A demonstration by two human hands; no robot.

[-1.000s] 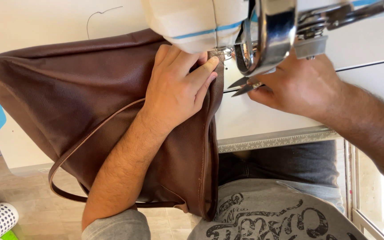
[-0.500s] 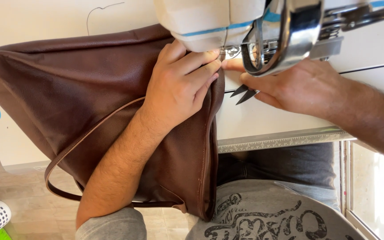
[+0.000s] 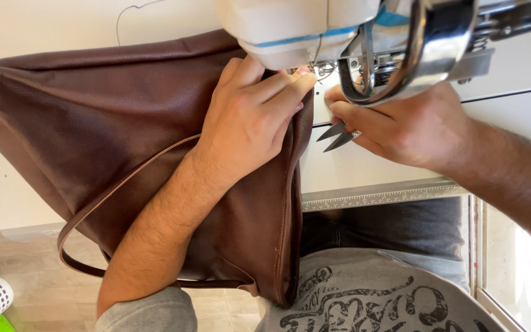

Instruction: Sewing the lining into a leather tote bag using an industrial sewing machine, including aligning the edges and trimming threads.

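We are pressing our left hand [image 3: 250, 126] flat on the soft brown leather bag [image 3: 93, 141], fingers spread and lying close together along its upper seam, right under the white sewing machine head [image 3: 290, 27]. The bag is lying across the white counter [image 3: 364, 166] and hanging off its near edge, its thin brown leather strap [image 3: 102, 206] looping down below our forearm. Our right hand [image 3: 413, 126] is pinching a pair of small steel thread snips [image 3: 338, 136], blades slightly parted and pointing left toward the seam, just beside the chrome handwheel guard [image 3: 425, 55]. We are judging this as trimming work at the needle area, so we are wanting the left palm holding the leather taut and motionless while the snip tips are coming in low and flat. Keeping the blades well apart from the leather surface and from our own left fingertips [image 3: 302, 80] is mattering most here, since they are sitting very near.
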